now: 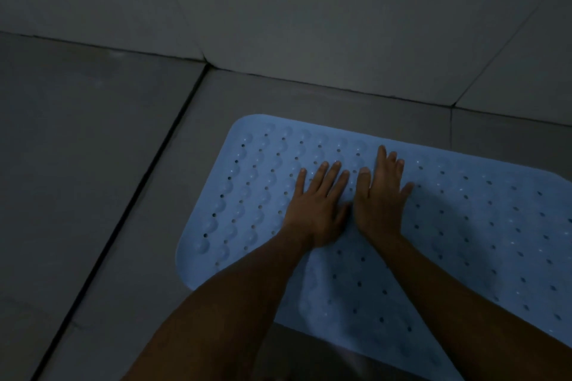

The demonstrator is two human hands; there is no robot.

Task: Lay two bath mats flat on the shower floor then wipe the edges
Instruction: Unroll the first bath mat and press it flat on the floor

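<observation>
In the head view, the light is dim and one blue mat (448, 226) lies flat on the grey tiled floor (93, 179), close to the corner where the floor meets the tiled wall (309, 9). The far edge of the mat runs near the wall but does not touch it, and a strip of bare floor shows between them. The right end of the mat goes out of the picture. The mat has rows of small holes and round bumps over its surface, and its corners are rounded. A dark grout line (123, 216) crosses the floor on the left, well apart from the mat. Both hands rest on the mat, palms down, side by side in its middle part. The left hand (318, 204) has its fingers spread and stretched forward, flat against the mat, so its grip is spread and holds nothing. The right hand (382, 195) is also flat with fingers extended, a little closer together, and its grip is spread too, pinching nothing. The thumbs of the two hands are just beside each other. Both forearms are bare and come in from the lower edge of the picture. Only one mat is visible in this view.
</observation>
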